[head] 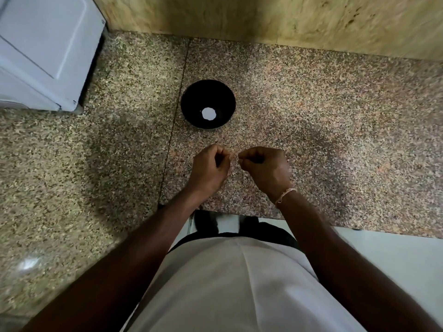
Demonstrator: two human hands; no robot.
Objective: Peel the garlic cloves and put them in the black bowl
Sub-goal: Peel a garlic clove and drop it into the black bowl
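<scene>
A: Where's the round black bowl (208,104)?

B: On the speckled granite bench (311,111), beyond both hands. A white spot shows inside it.

A: And the garlic?

B: A small pale piece (235,157), pinched between the left hand (211,168) and right hand (266,167); each grip is curled tight on it, nearer than the bowl.
</scene>
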